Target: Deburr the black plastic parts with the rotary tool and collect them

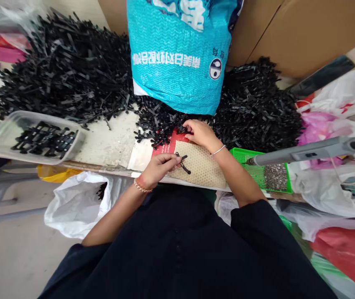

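Over the honeycomb-textured mat point(200, 166), my left hand point(161, 167) pinches a slim black plastic part point(184, 166) between thumb and fingers. The part has small rounded ends, and one arm of it juts out to the side. My right hand point(201, 133) is at the front edge of a heap of similar black parts point(155, 120), beyond the mat. Its fingers are curled in among the pieces; what lies between them is too hidden to tell. A blue printed sack point(180, 62) rests on the heap just past my right hand.
Larger heaps of black parts point(68, 70) spread left and right. A clear plastic tub point(6, 141) at left holds several assembled parts. At right, a grey electric screwdriver point(305, 150) hangs over a green basket point(246, 160) of small screws. A white bag point(71, 203) stands open below.
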{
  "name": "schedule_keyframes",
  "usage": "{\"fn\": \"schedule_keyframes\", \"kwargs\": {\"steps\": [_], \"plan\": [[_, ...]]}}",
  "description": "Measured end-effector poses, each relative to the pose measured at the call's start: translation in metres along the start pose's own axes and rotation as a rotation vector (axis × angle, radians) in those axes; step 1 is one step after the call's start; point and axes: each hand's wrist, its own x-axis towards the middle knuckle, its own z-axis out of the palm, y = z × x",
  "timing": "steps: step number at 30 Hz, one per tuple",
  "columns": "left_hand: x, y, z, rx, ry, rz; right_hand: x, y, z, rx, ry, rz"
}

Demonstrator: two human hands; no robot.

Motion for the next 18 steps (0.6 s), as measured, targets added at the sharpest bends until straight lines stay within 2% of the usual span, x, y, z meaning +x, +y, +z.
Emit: {"fn": "schedule_keyframes", "kwargs": {"steps": [3, 6, 10, 14, 18], "plan": [[0.004, -0.001, 0.002, -0.01, 0.006, -0.004, -0.002, 0.007, -0.006, 0.254, 0.025, 0.049], [0.005, -0.001, 0.003, -0.017, 0.044, 0.017, -0.007, 0.002, -0.012, 0.611, 0.074, 0.131], [0.001, 0.006, 0.006, -0.101, 0.087, 0.097, -0.024, -0.016, -0.015, 1.047, -0.008, 0.165], [-0.004, 0.016, 0.01, -0.188, 0.11, 0.12, -0.04, -0.03, -0.008, 1.146, -0.091, 0.167], [-0.005, 0.019, 0.011, -0.149, 0.126, 0.117, -0.048, -0.032, -0.001, 1.142, -0.099, 0.118]]}}
